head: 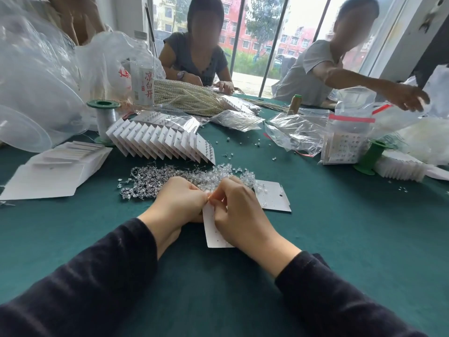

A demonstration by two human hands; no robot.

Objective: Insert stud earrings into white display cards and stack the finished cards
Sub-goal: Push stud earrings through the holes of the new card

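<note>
We are gripping a small white display card [215, 235] with both hands over the green cloth desk [340, 239]. Our left hand [181, 203] is pinching its top edge, and our right hand [239, 210] is curling round its side. Just beyond them, a glittering pile of silver stud earrings [155, 182] is lying. A clear plastic bottle [143, 86] is showing "凉白开" in red.

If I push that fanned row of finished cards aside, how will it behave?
The fanned row of cards would probably spread apart rather than move as one block: the cards lean overlapped with nothing visibly binding them. Each looks thin and light, so it likely slides easily on the green cloth.
</note>
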